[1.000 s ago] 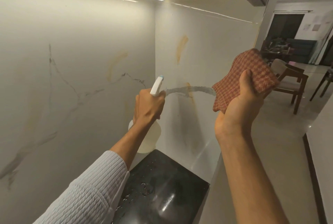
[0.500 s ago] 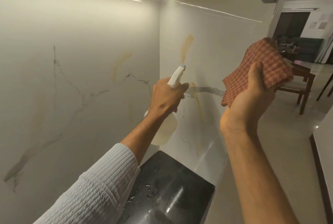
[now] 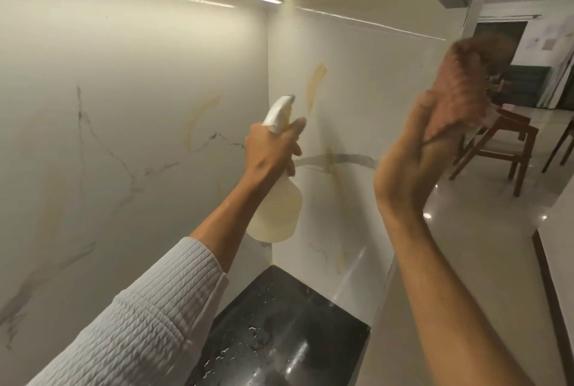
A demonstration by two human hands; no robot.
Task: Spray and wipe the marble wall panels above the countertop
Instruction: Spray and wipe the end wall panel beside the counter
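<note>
To the left of the left hand (image 3: 270,149), the long marble wall panel (image 3: 124,143) is seen, veined in grey and marked with yellowish smears. The spray bottle (image 3: 276,208) is gripped by that hand at its neck, with the fingers curled just under the white nozzle head (image 3: 279,112). The nozzle is aimed at the end marble panel (image 3: 357,90), beyond and between the two hands. The bottle is judged to be light, thin translucent plastic, best held at the neck so the trigger can be reached. It may become slippery if wetted.

Below both hands, the black countertop (image 3: 279,323) is dotted with droplets.

The checked cloth (image 3: 466,81) is held up by the right hand (image 3: 403,174), above and to the right of the bottle and apart from the wall. The cloth is pinched against the raised fingers, but it is smeared by motion, so the exact grip cannot be told. It is judged soft and limp, best spread flat under the palm for wiping. The polished panels are rigid and are expected to be slick once sprayed.

Beyond the right hand, a wooden chair (image 3: 503,149) is seen.
</note>
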